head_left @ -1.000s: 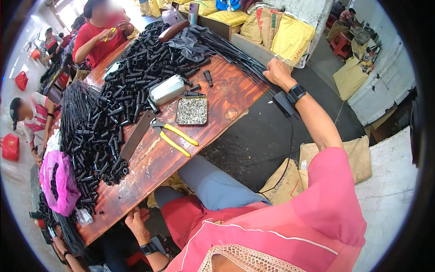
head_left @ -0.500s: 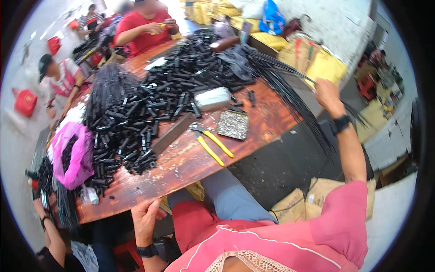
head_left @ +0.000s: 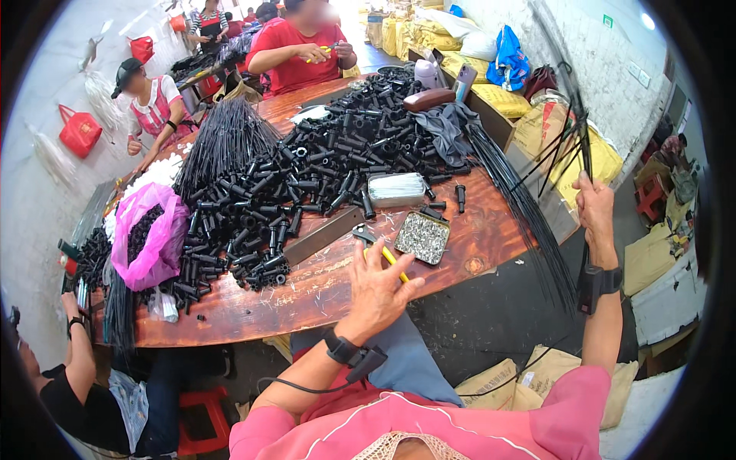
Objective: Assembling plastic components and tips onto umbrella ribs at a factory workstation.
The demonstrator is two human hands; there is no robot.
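My right hand (head_left: 595, 208) is closed around a bundle of long thin black rods (head_left: 571, 92), raised upright off the right side of the table. Some of the rods splay out to the left above my fist. Fingers spread, my left hand (head_left: 380, 297) hovers over the yellow-handled pliers (head_left: 389, 254) at the table's front edge and partly hides them; whether it touches them I cannot tell. To its right sits a shallow tin (head_left: 422, 237) of small silvery metal pieces. More black rods (head_left: 512, 201) lie fanned out, hanging over the table's right edge.
A large heap of black tubular parts (head_left: 314, 165) covers the table (head_left: 253, 318). A pale block (head_left: 396, 190), a flat dark bar (head_left: 323, 236) and a pink plastic bag (head_left: 149, 238) lie around it. Co-workers sit at the far side and left. Yellow sacks (head_left: 502, 100) stand behind.
My left hand has come up from below the table edge to the pliers, its fingers now spread. My right hand has lifted rods from the table's right side to upright. The view has shifted.
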